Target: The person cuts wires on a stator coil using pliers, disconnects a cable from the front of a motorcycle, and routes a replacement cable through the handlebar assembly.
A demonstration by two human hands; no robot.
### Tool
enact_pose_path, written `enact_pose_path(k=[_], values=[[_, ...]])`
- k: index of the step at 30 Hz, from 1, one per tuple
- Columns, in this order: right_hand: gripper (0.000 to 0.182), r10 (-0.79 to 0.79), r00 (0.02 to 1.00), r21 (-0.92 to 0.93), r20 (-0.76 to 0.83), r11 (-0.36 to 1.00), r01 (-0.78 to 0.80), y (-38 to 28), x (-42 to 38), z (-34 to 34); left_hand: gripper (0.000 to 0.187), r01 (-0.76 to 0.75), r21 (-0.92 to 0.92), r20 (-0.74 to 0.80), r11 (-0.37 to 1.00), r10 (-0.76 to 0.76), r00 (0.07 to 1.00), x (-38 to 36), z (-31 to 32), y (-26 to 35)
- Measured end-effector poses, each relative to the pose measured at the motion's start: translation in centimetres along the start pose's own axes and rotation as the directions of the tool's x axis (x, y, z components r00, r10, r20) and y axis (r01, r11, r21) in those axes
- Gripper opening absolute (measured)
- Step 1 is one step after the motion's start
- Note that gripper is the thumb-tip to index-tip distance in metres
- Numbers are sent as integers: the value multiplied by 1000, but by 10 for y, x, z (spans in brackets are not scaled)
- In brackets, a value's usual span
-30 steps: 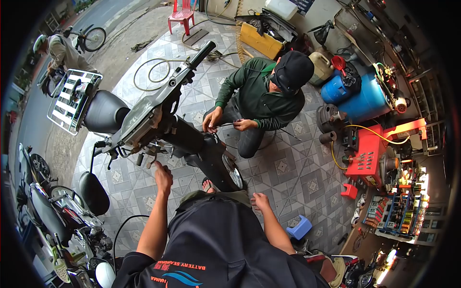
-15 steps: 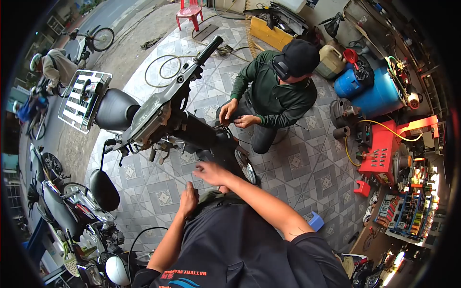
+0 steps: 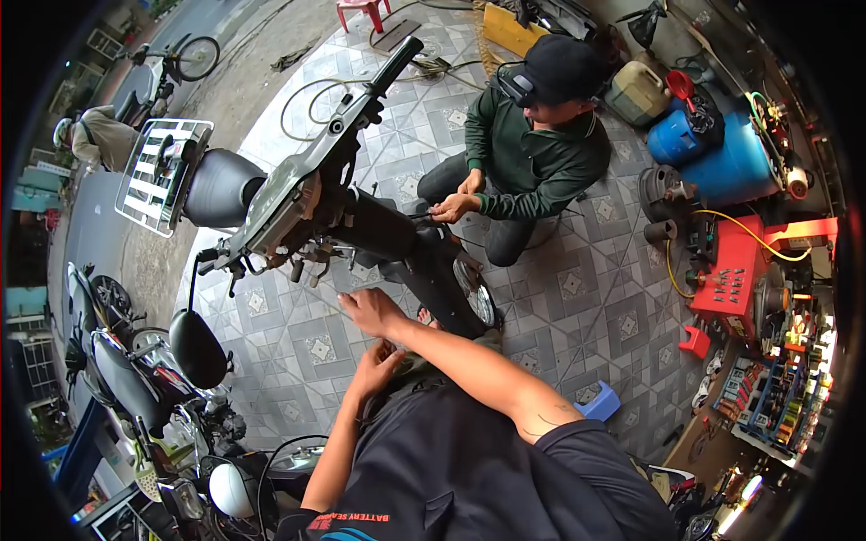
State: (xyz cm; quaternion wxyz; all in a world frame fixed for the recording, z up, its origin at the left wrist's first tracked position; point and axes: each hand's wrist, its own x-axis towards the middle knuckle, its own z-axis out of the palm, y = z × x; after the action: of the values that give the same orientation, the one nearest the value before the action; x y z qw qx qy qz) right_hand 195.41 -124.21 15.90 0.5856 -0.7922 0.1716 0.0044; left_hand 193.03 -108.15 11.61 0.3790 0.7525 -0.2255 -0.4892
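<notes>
My right hand (image 3: 372,312) is held in front of my body, its fingers curled in, with no object showing in it. Just below it my left hand (image 3: 374,368) is close to my waist and right wrist, fingers loosely apart and holding nothing I can see. Ahead of both hands stands a partly stripped motorbike (image 3: 298,194) with its handlebar and front housing exposed. Its dark front wheel (image 3: 474,288) lies to the right of my hands. Across the bike a co-worker (image 3: 541,153) in a dark green top crouches, both hands together at a thin dark piece by the bike.
Other motorbikes (image 3: 126,379) stand at the left. A black mirror (image 3: 198,350) juts out near my left arm. Along the right are a blue barrel (image 3: 731,167), a red machine (image 3: 729,279) and a blue plastic stool (image 3: 598,402). A hose (image 3: 293,113) loops on the tiled floor.
My view has shifted slightly. My right hand's fingers have gone from stretched out to curled, and my left hand has loosened beside my right wrist. The co-worker's hands have moved closer together.
</notes>
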Motion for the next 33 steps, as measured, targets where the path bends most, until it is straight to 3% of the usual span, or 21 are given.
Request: enact_pose_path(k=[1, 3, 4, 7, 9, 10, 12, 15, 17, 21, 24, 29, 32, 33], values=[[43, -3, 1000, -1, 4, 1000, 3, 11, -5, 0, 39, 0, -2, -4, 1000, 0, 1000, 2, -6, 9], [44, -177, 984, -111, -19, 978, 174, 47, -14, 8, 51, -8, -401, -131, 916, -48, 990, 0, -25, 37], [45, -265, 964, -170, -22, 951, 258, 56, -16, 7, 55, -41, -500, -201, 865, -69, 977, 2, -34, 51], [46, -176, 984, -115, -1, 978, 174, 36, -32, -7, 56, -176, -787, -326, 591, -156, 932, 22, -63, 63], [46, -126, 992, -81, 21, 989, 128, 27, -40, -11, 54, -276, -868, -388, 413, -216, 896, 32, -76, 90], [47, -124, 992, -113, 29, 986, 127, 26, -41, -13, 54, -276, -869, -390, 411, -224, 893, 40, -83, 99], [47, -124, 991, -180, 41, 975, 129, 23, -41, -16, 37, -382, -855, -499, 352, -350, 793, 53, -94, 112], [46, -92, 991, -239, 101, 964, 114, 18, -43, -17, 28, -377, -853, -485, 362, -283, 827, 65, -100, 96], [45, -75, 989, -272, 129, 956, 108, 14, -41, -19, 28, -375, -852, -477, 365, -246, 844, 67, -101, 103], [45, -85, 974, -292, 212, 945, 146, 1, -44, -14, 34, -373, -790, -577, 486, -385, 721, 56, -103, 114], [39, -90, 946, -339, 310, 920, 198, -10, -44, -18, 33, -337, -656, -669, 676, -313, 675, 51, -114, 105], [35, -39, 924, -390, 380, 899, 198, -20, -53, -24, 33, -300, -518, -754, 801, -263, 602, 53, -122, 93], [32, 2, 926, -405, 377, 900, 163, -18, -64, -29, 33, -433, -92, -919, 897, 91, 385, 73, -124, 68], [32, 5, 924, -407, 383, 899, 164, -15, -65, -31, 33, -432, -97, -920, 897, 84, 383, 75, -125, 60]])
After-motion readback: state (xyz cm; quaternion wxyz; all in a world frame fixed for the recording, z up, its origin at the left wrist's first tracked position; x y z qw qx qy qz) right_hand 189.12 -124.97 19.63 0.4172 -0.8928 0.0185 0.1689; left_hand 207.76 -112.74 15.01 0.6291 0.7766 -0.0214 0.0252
